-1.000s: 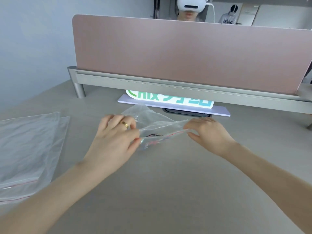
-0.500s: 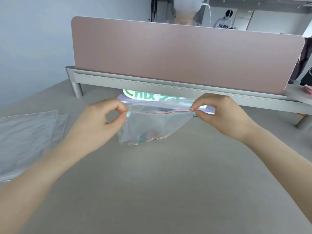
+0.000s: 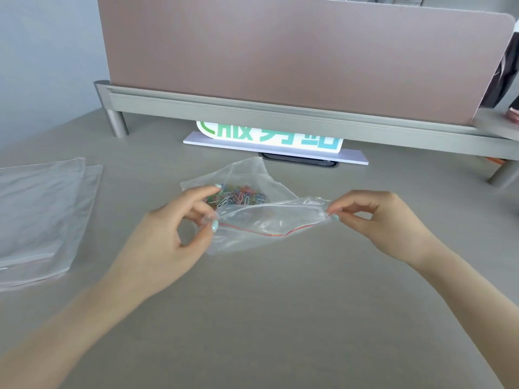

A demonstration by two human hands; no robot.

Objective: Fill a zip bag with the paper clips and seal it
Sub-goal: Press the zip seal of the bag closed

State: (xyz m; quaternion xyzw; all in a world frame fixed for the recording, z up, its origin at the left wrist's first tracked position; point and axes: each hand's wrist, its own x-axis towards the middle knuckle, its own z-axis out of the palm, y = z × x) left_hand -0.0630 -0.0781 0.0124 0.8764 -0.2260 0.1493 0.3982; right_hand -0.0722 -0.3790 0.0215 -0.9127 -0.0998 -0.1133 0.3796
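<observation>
- Clear crumpled plastic zip bag with a thin red seal line (image 3: 261, 217) lying on the grey desk top (image 3: 280, 318), mouth edge turned toward the wearer, closed bottom pointing off to 12 o'clock.
- Heap of small many-coloured wire paper clips (image 3: 238, 196) inside, bunched at the far-left part of the bag, at about 1 o'clock from the left hand (image 3: 171, 234).
- Left end of the mouth pinched between left thumb and curled fingers; right end pinched the same way by the right hand (image 3: 376, 220), thumb and forefinger closed on the plastic.
- Long axis of the seal strip stretched from 9 to 3 o'clock between the two pinches, sagging toward 6 in the middle.
- Probably not yet pressed shut along that sag, though glare hides the track.
- Both hands equally near; a sideways run along the strip from either end looks the natural closing move.
</observation>
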